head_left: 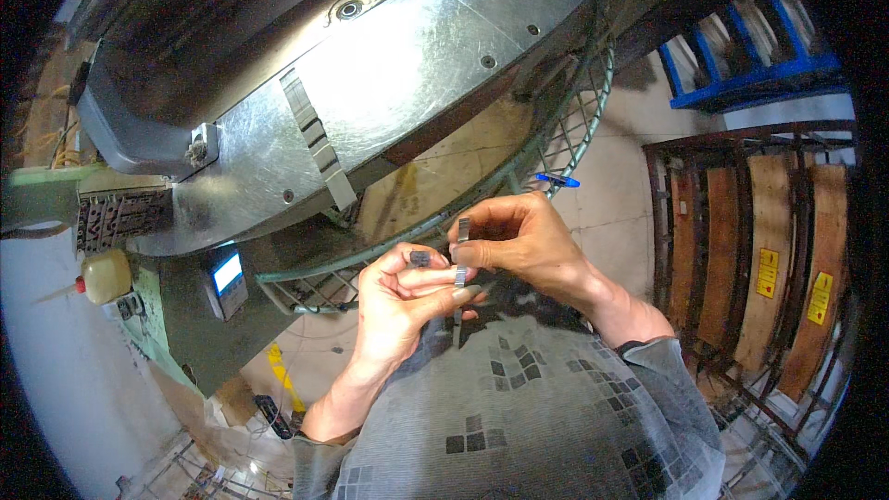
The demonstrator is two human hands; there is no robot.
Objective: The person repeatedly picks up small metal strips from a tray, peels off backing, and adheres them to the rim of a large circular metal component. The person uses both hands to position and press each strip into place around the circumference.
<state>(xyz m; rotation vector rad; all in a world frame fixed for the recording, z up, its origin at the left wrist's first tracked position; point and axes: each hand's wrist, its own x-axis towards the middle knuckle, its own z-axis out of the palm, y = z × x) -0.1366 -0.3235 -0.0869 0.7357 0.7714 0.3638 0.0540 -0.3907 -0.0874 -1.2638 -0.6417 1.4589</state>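
My left hand and my right hand meet close to my chest, below a large round metal machine plate. The right hand's fingers pinch a thin, flat, dark metal strip that stands upright between both hands. My left thumb and fingers hold a small dark piece and touch the lower part of the strip. The strip's lower end is hidden behind my fingers. My grey patterned sleeves come in from the bottom edge.
A green wire guard ring curves under the plate, with a blue clip on it. A small lit screen sits on the green machine body at left. Brown boards in a dark metal rack stand at right, a blue frame above.
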